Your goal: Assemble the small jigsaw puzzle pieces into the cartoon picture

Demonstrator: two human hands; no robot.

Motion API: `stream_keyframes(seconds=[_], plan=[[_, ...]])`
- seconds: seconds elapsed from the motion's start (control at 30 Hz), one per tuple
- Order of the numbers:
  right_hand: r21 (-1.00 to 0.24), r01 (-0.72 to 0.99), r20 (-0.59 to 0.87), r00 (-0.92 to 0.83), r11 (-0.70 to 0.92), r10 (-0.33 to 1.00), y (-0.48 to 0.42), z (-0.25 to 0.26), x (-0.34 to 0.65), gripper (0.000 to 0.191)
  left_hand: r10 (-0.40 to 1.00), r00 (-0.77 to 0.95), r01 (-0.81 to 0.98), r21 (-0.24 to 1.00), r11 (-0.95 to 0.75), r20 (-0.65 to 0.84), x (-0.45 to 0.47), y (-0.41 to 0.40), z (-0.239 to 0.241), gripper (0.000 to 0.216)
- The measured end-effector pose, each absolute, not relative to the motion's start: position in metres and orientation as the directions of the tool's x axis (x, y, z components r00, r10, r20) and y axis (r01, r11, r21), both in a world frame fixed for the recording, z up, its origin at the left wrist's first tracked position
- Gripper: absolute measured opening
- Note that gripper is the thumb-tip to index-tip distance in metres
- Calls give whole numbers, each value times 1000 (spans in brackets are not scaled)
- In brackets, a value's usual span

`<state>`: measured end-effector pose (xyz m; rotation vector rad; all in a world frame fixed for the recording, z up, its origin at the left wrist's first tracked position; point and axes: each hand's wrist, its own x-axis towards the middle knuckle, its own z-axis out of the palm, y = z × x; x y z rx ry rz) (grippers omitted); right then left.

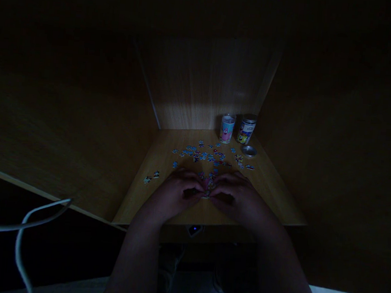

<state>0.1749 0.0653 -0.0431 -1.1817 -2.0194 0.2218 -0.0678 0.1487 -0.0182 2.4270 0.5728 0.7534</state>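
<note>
My left hand and my right hand meet near the front of the wooden desk. Each has thumb and fingers pinched at the edge of a small cluster of jigsaw puzzle pieces, pinkish and multicoloured. The fingers and the dim light partly cover this cluster. Just beyond my hands, several loose puzzle pieces, mostly blue, are scattered across the surface. Two more pieces lie off to the left of my left hand.
At the back right stand a clear-topped can with a pink cartoon figure and a lidded can. A round metal lid lies before them. Wooden panels enclose the desk. A white cable hangs at lower left.
</note>
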Motion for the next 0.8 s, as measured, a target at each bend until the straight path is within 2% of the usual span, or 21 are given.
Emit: stream_keyframes(seconds=[0.3, 0.43, 0.8], plan=[[-492, 686, 500, -281, 536, 819, 63, -41, 175, 16, 497, 751, 200, 566, -799, 436, -68, 152, -25, 19], [-497, 706, 487, -256, 505, 835, 62, -41, 174, 21, 494, 756, 186, 583, -791, 429, -68, 151, -24, 16], [-472, 728, 465, -274, 497, 842, 60, -35, 172, 14, 522, 753, 187, 630, -753, 400, -67, 147, -19, 21]])
